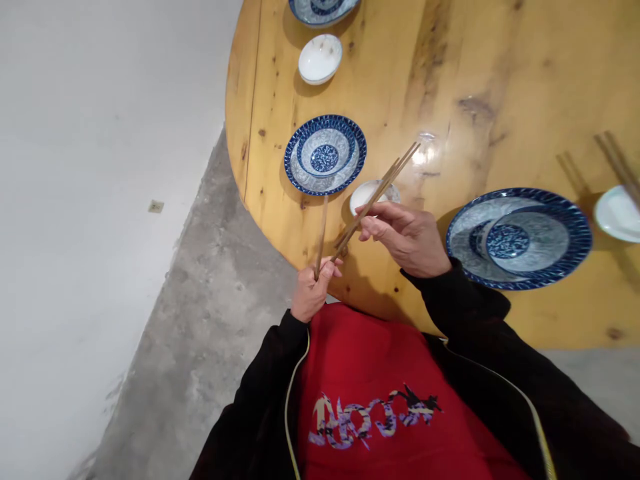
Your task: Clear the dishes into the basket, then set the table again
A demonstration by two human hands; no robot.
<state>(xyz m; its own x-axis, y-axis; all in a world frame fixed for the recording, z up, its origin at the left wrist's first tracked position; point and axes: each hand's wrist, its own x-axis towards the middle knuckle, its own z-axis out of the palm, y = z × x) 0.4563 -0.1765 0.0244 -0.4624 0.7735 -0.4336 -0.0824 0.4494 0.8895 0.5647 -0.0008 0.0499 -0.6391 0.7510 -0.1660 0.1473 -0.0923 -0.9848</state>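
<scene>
My left hand (311, 291) is closed around the lower end of a single wooden chopstick (322, 230) that points up toward a blue-patterned plate (325, 155) with a bowl in it. My right hand (406, 235) pinches a pair of wooden chopsticks (385, 187) held slanted above the round wooden table (450, 100); their lower ends reach toward my left hand. Just behind the right hand's fingers sits a small white dish (373, 194), partly hidden.
A second blue plate with bowl (520, 237) lies right of my right hand. A white dish (320, 58) and another blue plate (323, 10) sit farther back. At the far right stand a white dish (619, 213) and chopsticks (620, 163). Concrete floor and white wall lie left.
</scene>
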